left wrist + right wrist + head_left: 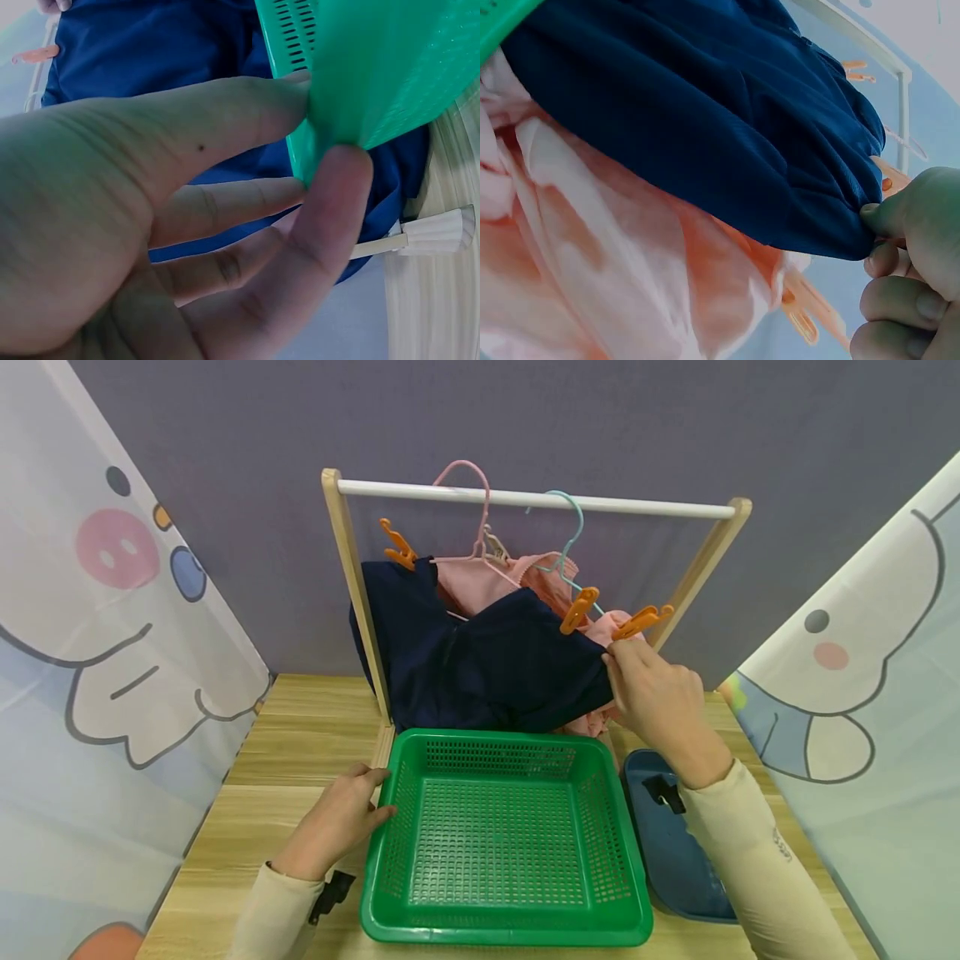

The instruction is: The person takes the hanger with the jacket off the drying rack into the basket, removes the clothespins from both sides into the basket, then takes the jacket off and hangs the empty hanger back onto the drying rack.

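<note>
A navy garment [487, 668] hangs from a pink hanger [480, 522], with an orange clothespin [401, 545] at its left shoulder and another clothespin [579, 610] on its right part. My right hand [660, 693] pinches the garment's right corner between thumb and finger, pulling the cloth [780, 187] out taut. Behind it hangs a pink garment [615, 247] on a light-blue hanger [573, 531], with an orange clothespin [642, 622] by its right side. At the left, my left hand [341, 818] grips the rim of a green plastic basket [510, 935] with thumb and fingers.
The wooden rack with its white rail [637, 506] stands at the back of the wooden table [247, 827]. A dark blue tray [675, 860] lies to the right of the basket, partly under my right arm. Grey and cartoon-printed curtains surround the table.
</note>
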A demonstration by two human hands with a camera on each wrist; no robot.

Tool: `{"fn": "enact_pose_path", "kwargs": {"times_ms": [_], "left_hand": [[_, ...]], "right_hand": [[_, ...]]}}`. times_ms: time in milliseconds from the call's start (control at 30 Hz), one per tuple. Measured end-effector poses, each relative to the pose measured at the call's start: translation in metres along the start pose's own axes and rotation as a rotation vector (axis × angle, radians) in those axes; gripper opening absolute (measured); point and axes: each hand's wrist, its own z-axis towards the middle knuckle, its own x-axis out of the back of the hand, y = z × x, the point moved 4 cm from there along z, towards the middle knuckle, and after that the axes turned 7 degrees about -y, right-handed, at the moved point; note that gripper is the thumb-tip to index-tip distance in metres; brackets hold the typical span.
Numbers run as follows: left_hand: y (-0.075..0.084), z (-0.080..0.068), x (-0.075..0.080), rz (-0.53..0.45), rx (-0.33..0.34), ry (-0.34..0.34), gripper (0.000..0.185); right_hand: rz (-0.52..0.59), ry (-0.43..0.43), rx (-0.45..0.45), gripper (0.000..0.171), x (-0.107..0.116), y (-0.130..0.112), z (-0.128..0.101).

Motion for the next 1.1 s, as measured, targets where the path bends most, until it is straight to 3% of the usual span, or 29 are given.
{"fn": "enact_pose_path", "kwargs": {"times_ms": [367, 533, 933, 1033, 1100], "left_hand": [[-0.003, 0.000, 0.000, -0.002, 0.015, 0.013, 0.053], [-0.003, 0.000, 0.000, 0.011, 0.024, 0.012, 0.053], [0.001, -0.002, 0.000, 0.034, 0.001, 0.025, 0.050], [0.006, -0.001, 0.011, 0.071, -0.037, 0.100, 0.049], [0.016, 0.003, 0.029, 0.094, -0.111, 0.239, 0.047]], "right_hand": [[-0.060, 0.079, 0.040, 0.028, 0.031, 0.010, -0.010], [-0.094, 0.111, 0.006, 0.025, 0.048, 0.014, -0.018], [-0.116, 0.224, -0.057, 0.038, 0.086, 0.028, -0.042], [-0.101, 0.245, -0.072, 0.040, 0.089, 0.031, -0.047], [-0.097, 0.251, -0.078, 0.041, 0.089, 0.033, -0.049]]}}
